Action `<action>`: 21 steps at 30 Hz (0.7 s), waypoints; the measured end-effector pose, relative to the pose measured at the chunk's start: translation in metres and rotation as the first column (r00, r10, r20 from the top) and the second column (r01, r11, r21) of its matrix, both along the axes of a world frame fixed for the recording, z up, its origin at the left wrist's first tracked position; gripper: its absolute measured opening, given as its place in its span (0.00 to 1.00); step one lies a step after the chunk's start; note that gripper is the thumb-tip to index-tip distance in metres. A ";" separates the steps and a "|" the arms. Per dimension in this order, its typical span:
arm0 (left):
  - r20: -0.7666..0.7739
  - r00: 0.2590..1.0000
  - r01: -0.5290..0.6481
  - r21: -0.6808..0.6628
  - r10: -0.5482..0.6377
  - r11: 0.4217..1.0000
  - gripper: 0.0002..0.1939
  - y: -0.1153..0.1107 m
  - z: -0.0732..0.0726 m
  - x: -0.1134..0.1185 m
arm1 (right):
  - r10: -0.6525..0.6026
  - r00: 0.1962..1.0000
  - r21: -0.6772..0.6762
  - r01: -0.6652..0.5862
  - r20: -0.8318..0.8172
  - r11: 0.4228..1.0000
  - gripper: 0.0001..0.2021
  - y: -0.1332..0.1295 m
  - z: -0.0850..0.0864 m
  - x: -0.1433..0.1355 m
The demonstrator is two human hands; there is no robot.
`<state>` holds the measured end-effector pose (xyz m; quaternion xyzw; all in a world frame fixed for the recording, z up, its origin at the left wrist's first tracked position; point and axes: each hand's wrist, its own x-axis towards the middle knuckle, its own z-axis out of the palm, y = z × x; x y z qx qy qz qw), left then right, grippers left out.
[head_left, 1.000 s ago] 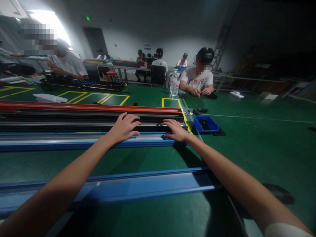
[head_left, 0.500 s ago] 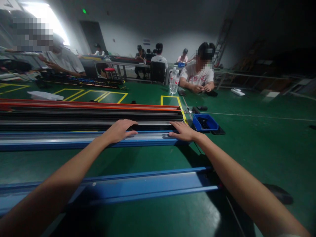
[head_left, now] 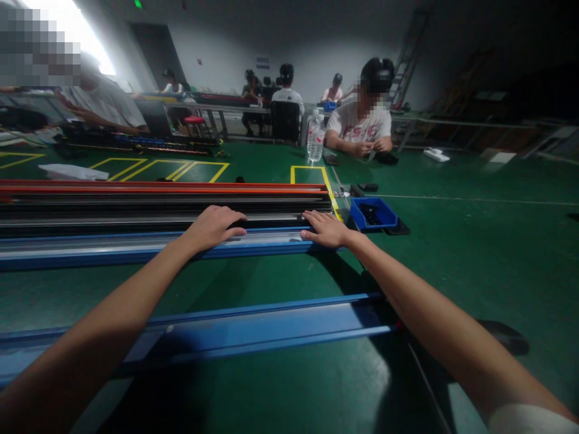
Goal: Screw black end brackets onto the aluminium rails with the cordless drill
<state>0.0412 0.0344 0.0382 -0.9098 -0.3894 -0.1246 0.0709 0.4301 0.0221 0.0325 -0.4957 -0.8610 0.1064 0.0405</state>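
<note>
Head: left hand (head_left: pixel 216 226), right hand (head_left: pixel 326 230) at farther blue rail (head_left: pixel 271 239)

Wearer, own body: left hand (head_left: pixel 214 229) and right hand (head_left: pixel 325 230) bare, fingers slender, nails too small to resolve. Left forearm (head_left: pixel 131 289) and right forearm (head_left: pixel 420 295) bare from the wrist up, smooth in outline, narrowing toward the wrist. Right arm: sleeve (head_left: pixel 527 418) at lower frame edge, pale off-white, plain as far as visible, hem softly curved; weave blurred. Left arm: upper part cut off by frame, shadowed.
</note>
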 end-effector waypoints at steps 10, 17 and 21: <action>-0.115 0.992 -0.048 0.029 0.051 0.998 0.23 -0.002 0.009 0.006 | -0.038 0.999 0.051 0.038 0.001 0.998 0.35 0.000 -0.002 -0.004; -0.170 0.979 -0.101 0.061 0.110 0.993 0.15 -0.008 0.023 0.024 | -0.098 0.995 0.097 0.097 0.005 0.991 0.31 -0.005 0.001 -0.007; -0.154 0.985 -0.072 0.076 0.083 0.995 0.13 -0.030 0.031 0.063 | -0.116 0.993 0.120 0.114 0.008 0.986 0.28 -0.010 0.004 -0.008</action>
